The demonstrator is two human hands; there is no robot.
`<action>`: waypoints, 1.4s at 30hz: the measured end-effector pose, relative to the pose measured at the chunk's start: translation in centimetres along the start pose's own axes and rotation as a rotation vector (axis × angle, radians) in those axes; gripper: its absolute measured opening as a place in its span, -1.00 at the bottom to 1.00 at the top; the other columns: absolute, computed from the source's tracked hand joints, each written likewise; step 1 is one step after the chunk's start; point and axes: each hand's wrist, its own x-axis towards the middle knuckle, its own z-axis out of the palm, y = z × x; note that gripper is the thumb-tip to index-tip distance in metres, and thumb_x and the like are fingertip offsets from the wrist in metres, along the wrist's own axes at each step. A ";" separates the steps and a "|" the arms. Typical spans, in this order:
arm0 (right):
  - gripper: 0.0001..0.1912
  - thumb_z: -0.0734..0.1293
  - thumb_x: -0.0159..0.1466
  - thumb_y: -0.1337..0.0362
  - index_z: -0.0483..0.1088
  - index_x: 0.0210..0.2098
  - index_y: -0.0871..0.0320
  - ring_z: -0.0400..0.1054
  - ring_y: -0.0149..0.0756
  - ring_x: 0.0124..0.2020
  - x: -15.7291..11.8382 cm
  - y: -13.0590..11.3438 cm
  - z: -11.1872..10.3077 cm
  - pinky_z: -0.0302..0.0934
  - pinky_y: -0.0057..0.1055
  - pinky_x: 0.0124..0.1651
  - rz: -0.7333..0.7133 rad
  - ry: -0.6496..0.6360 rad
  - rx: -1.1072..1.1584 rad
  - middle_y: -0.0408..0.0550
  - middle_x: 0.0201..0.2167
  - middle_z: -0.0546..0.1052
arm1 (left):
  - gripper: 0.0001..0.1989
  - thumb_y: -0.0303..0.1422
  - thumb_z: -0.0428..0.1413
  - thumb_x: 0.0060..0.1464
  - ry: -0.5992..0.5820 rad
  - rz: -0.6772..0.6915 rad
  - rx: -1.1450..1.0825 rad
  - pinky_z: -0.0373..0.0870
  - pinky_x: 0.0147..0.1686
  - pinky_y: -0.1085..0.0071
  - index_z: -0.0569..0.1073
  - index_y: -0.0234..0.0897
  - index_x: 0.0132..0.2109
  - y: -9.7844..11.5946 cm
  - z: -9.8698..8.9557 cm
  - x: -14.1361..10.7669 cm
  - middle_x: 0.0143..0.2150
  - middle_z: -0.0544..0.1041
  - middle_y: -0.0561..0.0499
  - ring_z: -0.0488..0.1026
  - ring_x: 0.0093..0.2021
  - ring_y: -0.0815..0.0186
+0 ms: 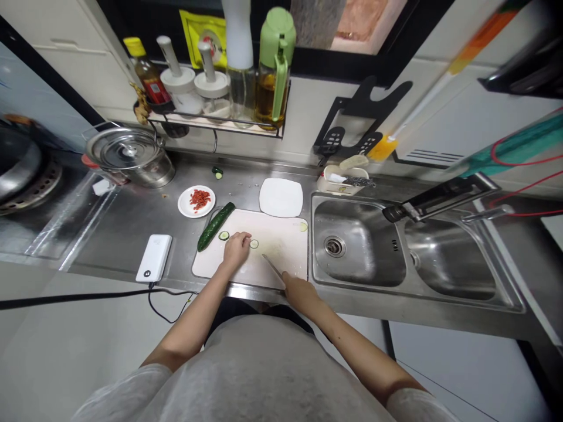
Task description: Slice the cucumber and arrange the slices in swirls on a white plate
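A pale cutting board (264, 266) lies on the steel counter. My right hand (301, 293) is closed round the handle of a knife (273, 268), whose blade points up and left over the board. My left hand (236, 249) rests at the board's middle left, fingers curled together; what they hold, if anything, is hidden. One cucumber slice (254, 244) lies just right of its fingertips, another slice (224, 235) to its left. A dark green cucumber (215, 227) lies slanted across the board's upper left edge. A pale green piece (303, 227) sits at the upper right corner.
Behind the board are a white square plate (280, 198), a plate of chopped red pieces (183, 202) and a cucumber end (217, 172). A power bank (153, 258) and steel pot (152, 170) stand left. A double sink (360, 246) is right, under a condiment rack (259, 128).
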 end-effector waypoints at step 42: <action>-0.51 0.07 0.40 0.10 0.07 0.25 0.18 0.40 -0.16 -0.05 4.4 3.9 0.3 0.18 -0.36 -0.12 0.409 0.410 0.199 0.17 -0.01 0.45 | -0.73 -0.20 0.08 0.11 -0.012 -0.023 0.150 0.26 -0.07 0.25 0.50 -0.15 -0.08 1.9 0.0 -1.0 -0.15 0.50 -0.06 0.41 -0.09 0.12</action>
